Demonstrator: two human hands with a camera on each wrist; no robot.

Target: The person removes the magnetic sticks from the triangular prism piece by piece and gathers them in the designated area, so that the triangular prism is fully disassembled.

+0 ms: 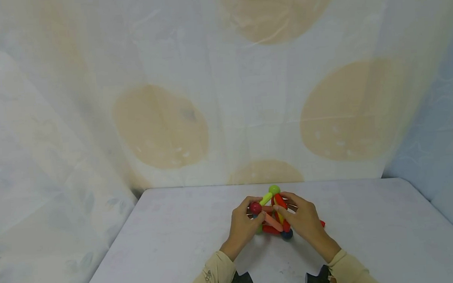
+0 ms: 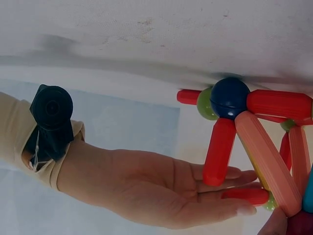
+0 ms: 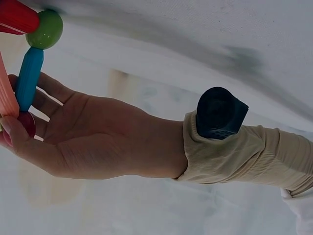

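2 hands cup a rod-and-ball frame (image 1: 274,215) near the table's (image 1: 170,245) front edge: left hand (image 1: 242,226) pinches a maroon ball (image 1: 255,207), right hand (image 1: 305,220) grips rods. Squeezing could likely pop joints apart.

Multicoloured rod-and-ball toy (image 1: 275,215), beige-spotted backdrop (image 1: 161,127)

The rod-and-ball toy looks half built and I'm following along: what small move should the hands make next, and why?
Probably steady the frame and seat the salmon rod against the dark red ball. The left hand pinches that ball, the right hand holds the other side, and the green ball already tops the toy.
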